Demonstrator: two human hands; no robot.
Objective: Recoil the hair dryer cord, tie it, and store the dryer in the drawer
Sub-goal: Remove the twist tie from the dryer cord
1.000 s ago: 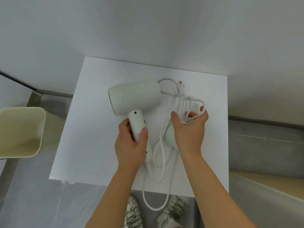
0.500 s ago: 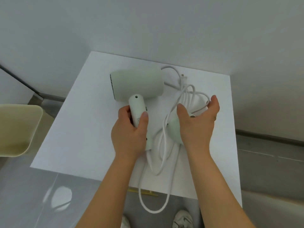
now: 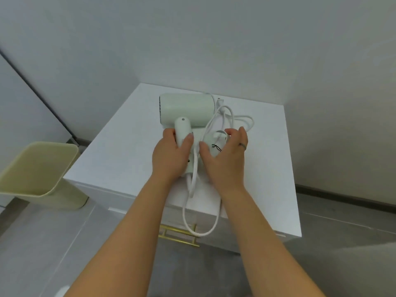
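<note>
While the left hand [image 3: 171, 156] grips the handle of the pale green hair dryer [image 3: 186, 111], thumb and fingers wrapped round it, the dryer's barrel lies on the white bench [image 3: 120, 163] pointing left; the right hand [image 3: 227, 159], a ring [image 3: 243, 145] on one finger, curls over a pale round piece [image 3: 214, 144] just beside the handle, thumb on its near side. Loose loops of white cord [image 3: 193, 168] gather at that hand, and one long loop hangs over the bench's front edge, before the drawer [image 3: 173, 217] and its gold handle [image 3: 177, 239]; a cream bin [image 3: 40, 174] stands left of the bench.
</note>
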